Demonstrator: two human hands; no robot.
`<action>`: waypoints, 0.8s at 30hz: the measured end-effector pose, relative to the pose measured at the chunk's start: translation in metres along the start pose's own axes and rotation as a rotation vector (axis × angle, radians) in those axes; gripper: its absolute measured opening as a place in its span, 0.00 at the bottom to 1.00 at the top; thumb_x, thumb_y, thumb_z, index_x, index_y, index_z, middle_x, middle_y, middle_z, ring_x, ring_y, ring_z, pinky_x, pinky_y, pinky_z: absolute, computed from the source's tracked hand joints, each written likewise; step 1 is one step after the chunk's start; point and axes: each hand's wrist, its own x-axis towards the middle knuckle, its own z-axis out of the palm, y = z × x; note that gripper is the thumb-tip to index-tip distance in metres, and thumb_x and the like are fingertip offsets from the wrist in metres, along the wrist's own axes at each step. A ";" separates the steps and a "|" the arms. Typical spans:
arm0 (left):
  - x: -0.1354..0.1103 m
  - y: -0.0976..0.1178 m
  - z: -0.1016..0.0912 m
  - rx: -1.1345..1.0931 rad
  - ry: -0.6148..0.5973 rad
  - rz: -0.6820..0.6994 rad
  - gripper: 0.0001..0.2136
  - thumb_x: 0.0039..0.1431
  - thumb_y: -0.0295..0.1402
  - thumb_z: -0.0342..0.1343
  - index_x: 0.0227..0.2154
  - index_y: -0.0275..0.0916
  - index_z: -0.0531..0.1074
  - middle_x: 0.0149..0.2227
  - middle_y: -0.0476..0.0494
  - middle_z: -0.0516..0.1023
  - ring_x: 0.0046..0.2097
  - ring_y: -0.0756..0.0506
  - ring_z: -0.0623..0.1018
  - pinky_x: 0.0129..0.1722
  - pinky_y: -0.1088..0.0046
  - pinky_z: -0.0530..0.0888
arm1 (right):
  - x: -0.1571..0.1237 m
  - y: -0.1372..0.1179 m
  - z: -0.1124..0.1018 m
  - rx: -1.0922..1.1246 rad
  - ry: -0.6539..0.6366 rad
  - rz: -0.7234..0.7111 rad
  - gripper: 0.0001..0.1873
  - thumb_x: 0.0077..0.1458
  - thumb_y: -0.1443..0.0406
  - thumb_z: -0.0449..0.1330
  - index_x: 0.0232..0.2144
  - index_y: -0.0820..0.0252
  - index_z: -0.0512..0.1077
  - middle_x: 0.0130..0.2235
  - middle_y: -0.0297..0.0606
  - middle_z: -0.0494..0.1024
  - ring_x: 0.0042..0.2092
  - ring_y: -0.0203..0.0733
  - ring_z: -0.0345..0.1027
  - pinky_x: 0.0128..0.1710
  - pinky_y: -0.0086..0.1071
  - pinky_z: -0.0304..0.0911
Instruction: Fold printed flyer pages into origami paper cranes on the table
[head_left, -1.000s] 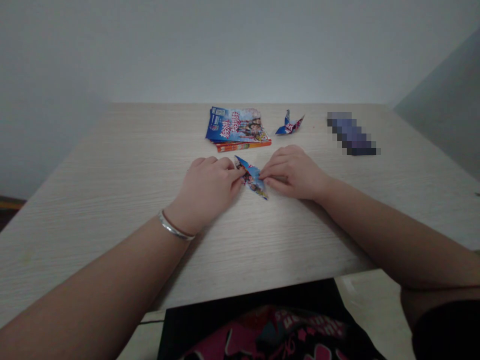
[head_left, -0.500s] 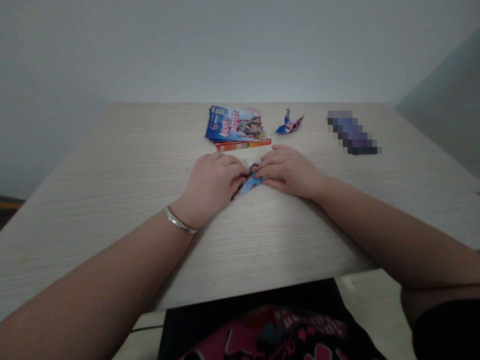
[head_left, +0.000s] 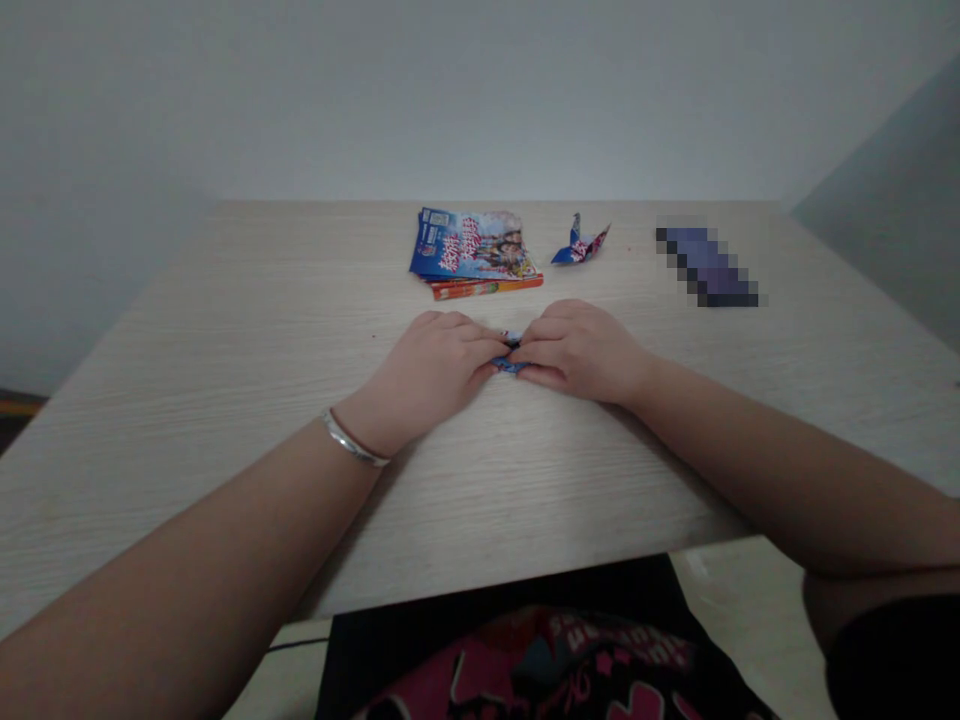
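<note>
A small piece of folded printed paper (head_left: 513, 366), blue with dark and white patches, lies on the table between my hands. Most of it is hidden beneath my fingers. From the left, my left hand (head_left: 441, 366) has its fingers pressed together on the paper. My right hand (head_left: 581, 350) grips it from the other side, fingertips close to those of the left. Behind them, a stack of printed leaflets (head_left: 476, 245) lies flat. To its right stands a folded paper crane (head_left: 581, 245) in blue and red.
An orange printed strip (head_left: 487, 289) pokes out at the front of the leaflets. A dark pixelated phone-like object (head_left: 705, 265) lies at the back right. The pale wooden table (head_left: 225, 300) meets a wall at its far edge.
My hands have come closer together over the paper. Less of it shows now, and its visible part looks turned from slanting to roughly level.
</note>
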 end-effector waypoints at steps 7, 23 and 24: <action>0.001 0.001 -0.001 -0.020 0.022 0.022 0.12 0.68 0.30 0.53 0.40 0.38 0.83 0.46 0.40 0.86 0.47 0.37 0.82 0.51 0.55 0.75 | 0.003 -0.008 -0.003 -0.056 -0.033 0.078 0.15 0.67 0.61 0.57 0.35 0.56 0.83 0.35 0.37 0.85 0.37 0.40 0.73 0.43 0.39 0.55; -0.001 0.000 0.006 -0.149 0.115 0.040 0.10 0.69 0.30 0.55 0.40 0.35 0.83 0.47 0.38 0.85 0.48 0.40 0.82 0.54 0.58 0.77 | 0.002 -0.007 -0.003 0.051 -0.003 0.197 0.11 0.64 0.59 0.62 0.37 0.55 0.85 0.36 0.38 0.86 0.38 0.43 0.75 0.40 0.38 0.55; -0.002 -0.001 0.008 -0.163 0.129 0.042 0.10 0.69 0.30 0.55 0.39 0.35 0.83 0.47 0.38 0.85 0.48 0.40 0.82 0.54 0.58 0.77 | 0.002 -0.007 -0.003 0.052 -0.004 0.196 0.11 0.64 0.59 0.62 0.37 0.55 0.85 0.36 0.38 0.86 0.38 0.43 0.75 0.39 0.38 0.55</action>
